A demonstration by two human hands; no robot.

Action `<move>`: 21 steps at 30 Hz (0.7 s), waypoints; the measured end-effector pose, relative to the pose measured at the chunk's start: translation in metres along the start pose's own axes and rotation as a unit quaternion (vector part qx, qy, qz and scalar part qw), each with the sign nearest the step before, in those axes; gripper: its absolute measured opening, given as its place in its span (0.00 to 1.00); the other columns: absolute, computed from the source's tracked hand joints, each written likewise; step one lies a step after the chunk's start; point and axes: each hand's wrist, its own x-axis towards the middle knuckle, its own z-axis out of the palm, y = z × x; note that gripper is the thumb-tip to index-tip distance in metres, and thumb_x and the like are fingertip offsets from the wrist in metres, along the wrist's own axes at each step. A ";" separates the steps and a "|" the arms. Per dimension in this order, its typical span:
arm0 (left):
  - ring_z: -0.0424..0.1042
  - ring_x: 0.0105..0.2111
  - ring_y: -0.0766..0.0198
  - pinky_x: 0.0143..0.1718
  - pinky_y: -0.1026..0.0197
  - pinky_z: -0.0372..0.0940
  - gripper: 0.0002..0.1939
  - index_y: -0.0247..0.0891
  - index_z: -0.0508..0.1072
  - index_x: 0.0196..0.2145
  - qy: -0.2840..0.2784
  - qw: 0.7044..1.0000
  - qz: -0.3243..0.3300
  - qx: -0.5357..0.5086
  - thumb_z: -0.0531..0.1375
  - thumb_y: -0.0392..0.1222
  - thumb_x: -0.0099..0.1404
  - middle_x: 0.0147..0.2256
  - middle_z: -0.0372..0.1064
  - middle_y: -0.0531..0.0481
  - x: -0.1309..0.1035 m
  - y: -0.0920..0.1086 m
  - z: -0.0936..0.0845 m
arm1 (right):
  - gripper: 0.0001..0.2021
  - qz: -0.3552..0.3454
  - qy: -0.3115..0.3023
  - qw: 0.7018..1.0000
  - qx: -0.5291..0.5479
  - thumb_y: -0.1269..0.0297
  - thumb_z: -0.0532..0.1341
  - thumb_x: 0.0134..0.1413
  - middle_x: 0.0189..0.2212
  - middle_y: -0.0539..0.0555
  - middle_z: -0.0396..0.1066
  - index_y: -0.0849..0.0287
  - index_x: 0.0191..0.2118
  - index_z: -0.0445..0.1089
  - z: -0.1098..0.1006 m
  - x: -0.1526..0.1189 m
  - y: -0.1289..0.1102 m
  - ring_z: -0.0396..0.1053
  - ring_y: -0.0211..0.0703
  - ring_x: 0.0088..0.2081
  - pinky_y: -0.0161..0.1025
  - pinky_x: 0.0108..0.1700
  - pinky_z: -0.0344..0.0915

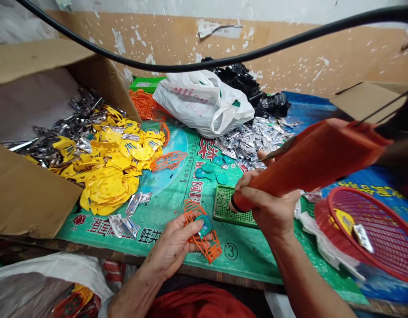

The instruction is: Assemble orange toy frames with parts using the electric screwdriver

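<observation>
My left hand (pixel 180 240) holds an orange lattice plastic part (pixel 213 252) near the table's front edge, the thumb pressing a small teal piece (pixel 205 226) against it. Wrapped round a tool covered in red-orange material (pixel 299 161) is my right hand (pixel 266 203). The tool's narrow dark-ringed end points down over a green perforated tray (pixel 223 203) and covers part of it; its exact tip is hard to make out. Behind the tray lie several loose teal pieces (pixel 210 170).
An open cardboard box (pixel 31 190) spills yellow parts (pixel 107 185) at left. A white plastic bag (pixel 204 99) and silvery pieces (pixel 253 139) lie behind. At right sits a red mesh basket (pixel 379 212). A black cable (pixel 177 68) crosses above.
</observation>
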 end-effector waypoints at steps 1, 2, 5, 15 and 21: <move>0.74 0.30 0.60 0.33 0.55 0.72 0.19 0.38 0.73 0.42 0.004 1.000 0.000 -0.002 0.69 0.43 0.52 0.39 0.71 0.48 0.000 0.001 0.001 | 0.07 0.002 0.003 1.000 -0.001 0.73 0.67 0.31 0.20 0.46 0.69 0.59 0.21 0.69 0.000 0.000 0.001 0.67 0.38 0.22 0.39 0.26 0.66; 0.74 0.29 0.61 0.32 0.55 0.72 0.20 0.38 0.73 0.42 0.008 1.000 0.001 -0.002 0.69 0.43 0.52 0.39 0.71 0.48 -0.001 0.001 0.001 | 0.07 0.003 0.004 1.000 0.001 0.73 0.67 0.30 0.20 0.46 0.69 0.59 0.21 0.69 0.000 0.000 0.001 0.67 0.38 0.22 0.39 0.27 0.66; 0.74 0.28 0.62 0.31 0.56 0.72 0.22 0.37 0.73 0.43 0.013 1.000 0.002 -0.001 0.69 0.44 0.51 0.38 0.71 0.48 -0.002 0.003 0.004 | 0.07 0.006 -0.003 1.000 0.006 0.74 0.67 0.30 0.20 0.46 0.69 0.58 0.20 0.69 0.000 -0.001 0.002 0.67 0.38 0.22 0.40 0.27 0.65; 0.73 0.28 0.63 0.30 0.58 0.71 0.18 0.36 0.72 0.43 0.003 1.000 0.007 0.009 0.67 0.43 0.55 0.39 0.70 0.48 -0.003 0.002 0.002 | 0.07 0.001 -0.016 1.000 0.006 0.75 0.67 0.32 0.20 0.47 0.70 0.59 0.18 0.69 0.001 -0.003 0.003 0.68 0.40 0.22 0.41 0.27 0.65; 0.75 0.30 0.61 0.35 0.55 0.71 0.18 0.36 0.72 0.44 -0.014 1.000 0.017 -0.008 0.66 0.40 0.55 0.42 0.72 0.45 -0.001 0.000 -0.001 | 0.07 -0.016 0.045 0.997 -0.054 0.73 0.69 0.32 0.21 0.47 0.70 0.59 0.21 0.71 0.006 -0.009 0.002 0.66 0.38 0.22 0.38 0.24 0.64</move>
